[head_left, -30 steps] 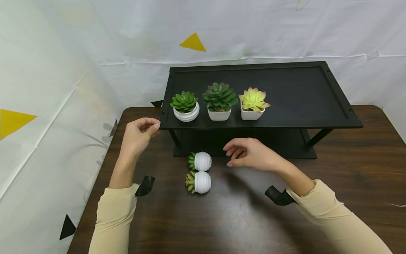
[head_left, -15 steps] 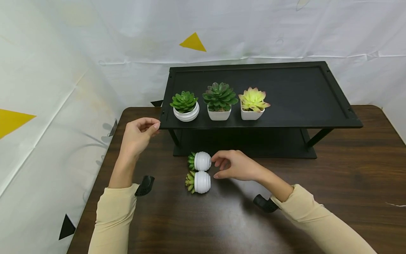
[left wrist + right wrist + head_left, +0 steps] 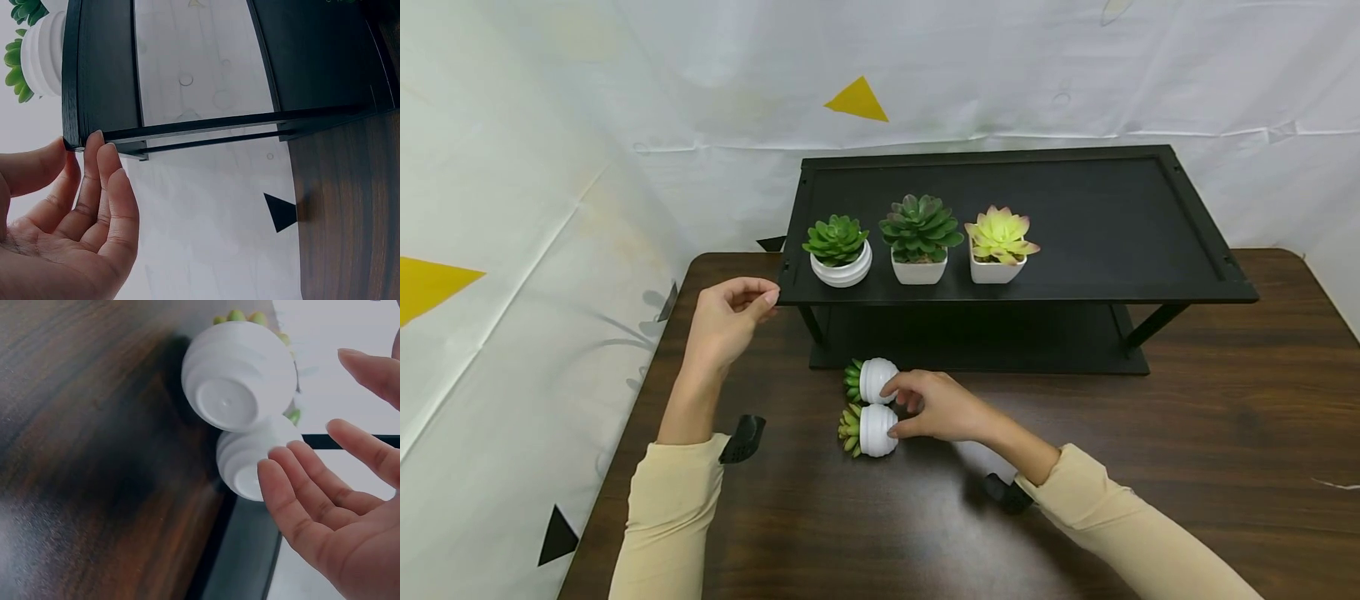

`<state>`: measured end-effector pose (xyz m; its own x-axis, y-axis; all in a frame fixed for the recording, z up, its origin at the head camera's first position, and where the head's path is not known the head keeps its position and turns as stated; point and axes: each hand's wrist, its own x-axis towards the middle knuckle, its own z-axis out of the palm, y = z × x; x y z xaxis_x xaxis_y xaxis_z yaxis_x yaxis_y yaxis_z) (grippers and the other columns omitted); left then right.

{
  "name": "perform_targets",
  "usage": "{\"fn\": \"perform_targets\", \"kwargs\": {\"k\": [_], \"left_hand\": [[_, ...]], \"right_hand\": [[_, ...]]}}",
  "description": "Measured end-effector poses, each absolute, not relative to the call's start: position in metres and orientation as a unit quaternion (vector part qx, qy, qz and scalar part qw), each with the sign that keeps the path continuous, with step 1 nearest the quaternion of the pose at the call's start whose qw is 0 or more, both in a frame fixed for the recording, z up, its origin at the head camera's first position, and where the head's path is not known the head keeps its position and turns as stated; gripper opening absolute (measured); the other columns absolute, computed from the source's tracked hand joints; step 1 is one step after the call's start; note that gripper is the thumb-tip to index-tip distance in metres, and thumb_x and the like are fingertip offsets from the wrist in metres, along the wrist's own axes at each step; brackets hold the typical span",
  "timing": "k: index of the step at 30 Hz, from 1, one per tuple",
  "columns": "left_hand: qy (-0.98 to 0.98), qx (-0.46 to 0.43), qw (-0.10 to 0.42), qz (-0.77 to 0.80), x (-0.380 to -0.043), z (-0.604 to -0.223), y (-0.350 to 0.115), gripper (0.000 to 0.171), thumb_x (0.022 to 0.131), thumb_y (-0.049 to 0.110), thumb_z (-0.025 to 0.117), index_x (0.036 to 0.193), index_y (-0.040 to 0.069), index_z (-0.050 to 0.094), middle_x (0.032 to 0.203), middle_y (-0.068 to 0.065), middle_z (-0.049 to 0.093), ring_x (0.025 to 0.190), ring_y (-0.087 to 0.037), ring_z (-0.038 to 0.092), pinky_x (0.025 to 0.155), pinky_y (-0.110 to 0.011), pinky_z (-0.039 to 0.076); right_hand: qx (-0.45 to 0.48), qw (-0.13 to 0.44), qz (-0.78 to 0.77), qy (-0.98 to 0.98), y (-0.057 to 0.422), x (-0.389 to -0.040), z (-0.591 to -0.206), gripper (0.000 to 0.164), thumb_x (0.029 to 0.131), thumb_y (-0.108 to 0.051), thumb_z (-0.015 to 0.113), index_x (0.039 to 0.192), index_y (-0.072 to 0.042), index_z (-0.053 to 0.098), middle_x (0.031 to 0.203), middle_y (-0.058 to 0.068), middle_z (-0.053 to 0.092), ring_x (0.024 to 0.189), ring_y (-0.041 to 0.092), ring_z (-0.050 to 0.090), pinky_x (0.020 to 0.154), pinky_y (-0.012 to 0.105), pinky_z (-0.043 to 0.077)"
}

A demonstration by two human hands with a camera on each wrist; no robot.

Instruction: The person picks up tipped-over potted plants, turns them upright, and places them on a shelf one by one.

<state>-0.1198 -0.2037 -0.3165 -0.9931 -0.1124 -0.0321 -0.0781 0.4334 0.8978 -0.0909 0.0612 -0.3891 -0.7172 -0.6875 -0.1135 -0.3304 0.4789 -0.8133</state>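
Note:
My left hand (image 3: 722, 329) pinches the front left corner of a black two-tier shelf (image 3: 1097, 225). In the left wrist view, the thumb lies on one side of that corner (image 3: 74, 140) and the fingertips on the other. Two small potted succulents lie on their sides before the shelf: a dark green one (image 3: 874, 381) and a yellowish-green one (image 3: 877, 431), both in white ribbed pots, leaves to the left. My right hand (image 3: 940, 407) hovers at their pot bases, thumb and fingers spread apart. Whether its fingertips touch the pots, I cannot tell.
Three upright potted succulents stand along the top shelf's front left: a green one (image 3: 841, 262), a dark green one (image 3: 919, 271) and a yellow-green one (image 3: 998, 267). The dark wooden table (image 3: 1247, 433) carries the shelf. White sheeting (image 3: 1000, 75) hangs behind and at left.
My right hand has moved left and toward me, from in front of the shelf to the lying pots. The left hand has stayed at the shelf corner.

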Motion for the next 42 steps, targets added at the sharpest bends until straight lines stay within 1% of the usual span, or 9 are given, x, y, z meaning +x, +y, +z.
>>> {"fn": "perform_targets", "kwargs": {"k": [9,16,23,29,35,38,42], "left_hand": [[-0.846,0.055,0.012,-0.530,-0.119,-0.316,-0.204,0.024,0.093,0.014,0.058,0.107,-0.006,0.062,0.095,-0.014,0.060,0.074,-0.006,0.059,0.073,-0.019,0.048],[-0.846,0.052,0.016,-0.530,-0.119,-0.316,-0.203,0.024,0.093,0.014,0.058,0.106,-0.007,0.062,0.095,-0.014,0.060,0.073,-0.005,0.059,0.077,-0.025,0.049],[-0.845,0.052,0.015,-0.532,-0.119,-0.317,-0.204,0.025,0.093,0.014,0.058,0.106,-0.007,0.062,0.096,-0.017,0.060,0.073,-0.005,0.059,0.079,-0.029,0.050],[-0.845,0.054,0.016,-0.533,-0.119,-0.317,-0.204,0.025,0.093,0.014,0.059,0.106,-0.006,0.062,0.096,-0.017,0.060,0.073,-0.006,0.059,0.080,-0.030,0.050],[-0.845,0.056,0.015,-0.532,-0.119,-0.317,-0.204,0.025,0.093,0.015,0.058,0.106,-0.006,0.063,0.096,-0.015,0.060,0.073,-0.006,0.059,0.080,-0.030,0.050],[-0.845,0.056,0.016,-0.531,-0.119,-0.317,-0.204,0.025,0.093,0.014,0.058,0.106,-0.006,0.062,0.095,-0.014,0.060,0.073,-0.006,0.059,0.080,-0.030,0.050],[-0.845,0.054,0.016,-0.532,-0.119,-0.317,-0.203,0.025,0.093,0.014,0.058,0.106,-0.007,0.062,0.094,-0.014,0.060,0.073,-0.006,0.059,0.079,-0.029,0.050]], "right_hand": [[-0.301,0.198,-0.398,0.844,0.054,-0.087,-0.401,0.043,0.074,-0.016,0.079,0.111,-0.004,0.063,0.091,0.010,0.055,0.081,0.025,0.053,0.067,0.025,0.042],[-0.305,0.196,-0.384,0.849,0.047,-0.084,-0.407,0.047,0.073,-0.017,0.081,0.114,-0.004,0.062,0.090,0.008,0.052,0.080,0.026,0.052,0.065,0.024,0.041],[-0.302,0.191,-0.376,0.855,0.045,-0.083,-0.410,0.048,0.072,-0.017,0.081,0.114,-0.003,0.062,0.093,0.011,0.053,0.080,0.025,0.054,0.065,0.024,0.043],[-0.301,0.185,-0.372,0.858,0.043,-0.083,-0.412,0.048,0.072,-0.017,0.081,0.115,-0.004,0.062,0.095,0.011,0.054,0.081,0.023,0.053,0.065,0.024,0.043],[-0.298,0.177,-0.359,0.867,0.039,-0.083,-0.411,0.049,0.072,-0.021,0.082,0.114,-0.007,0.064,0.096,0.012,0.053,0.079,0.017,0.046,0.065,0.025,0.041],[-0.294,0.175,-0.351,0.872,0.037,-0.082,-0.411,0.049,0.071,-0.024,0.082,0.114,-0.008,0.065,0.099,0.013,0.053,0.081,0.017,0.046,0.067,0.027,0.042],[-0.289,0.176,-0.351,0.873,0.034,-0.081,-0.413,0.047,0.071,-0.022,0.082,0.112,-0.007,0.065,0.107,0.018,0.053,0.091,0.024,0.051,0.073,0.033,0.046]]}}
